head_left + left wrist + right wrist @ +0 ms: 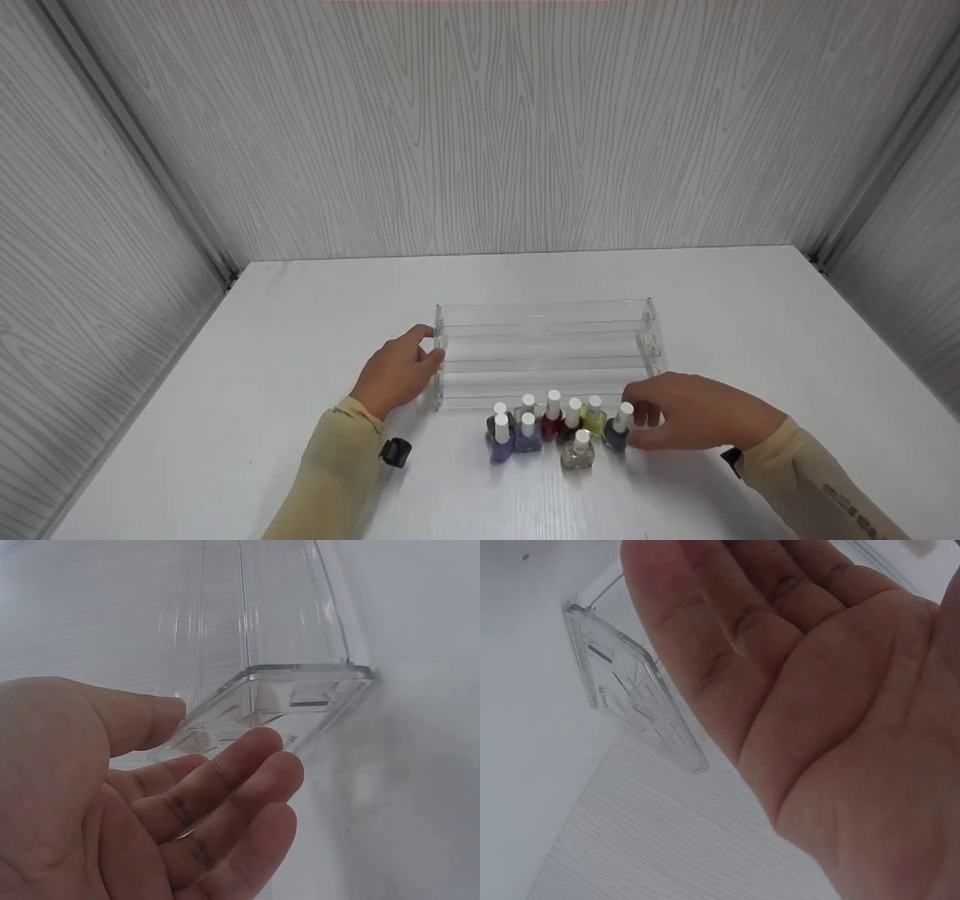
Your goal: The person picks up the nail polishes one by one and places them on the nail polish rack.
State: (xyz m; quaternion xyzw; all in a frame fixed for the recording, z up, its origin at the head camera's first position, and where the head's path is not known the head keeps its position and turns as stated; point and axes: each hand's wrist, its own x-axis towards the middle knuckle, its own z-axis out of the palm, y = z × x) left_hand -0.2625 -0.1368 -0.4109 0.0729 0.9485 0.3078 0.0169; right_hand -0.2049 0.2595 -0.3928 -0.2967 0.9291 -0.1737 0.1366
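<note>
"Nine small glass nail-polish bottles (pixel 551 429) with cylindrical white caps stand clustered on my feed, on the smooth white desk (pixel 225 420), before a clear, glossy plastic rack (pixel 547 366) with stepped tiers."

"How's each grip?"

"I see the left hand (pixel 397 375) relaxed, thumb and fingers loosely parted at the rack's flat, transparent end panel (pixel 277 701). The right hand (pixel 694 412) is loosely bent, unclenched, beside the dark-blue bottle (pixel 616 436) at the cluster's right edge; I can't tell whether they touch."

"Other finishes?"

"Violet, red, yellow, one pale and glittery."
</note>
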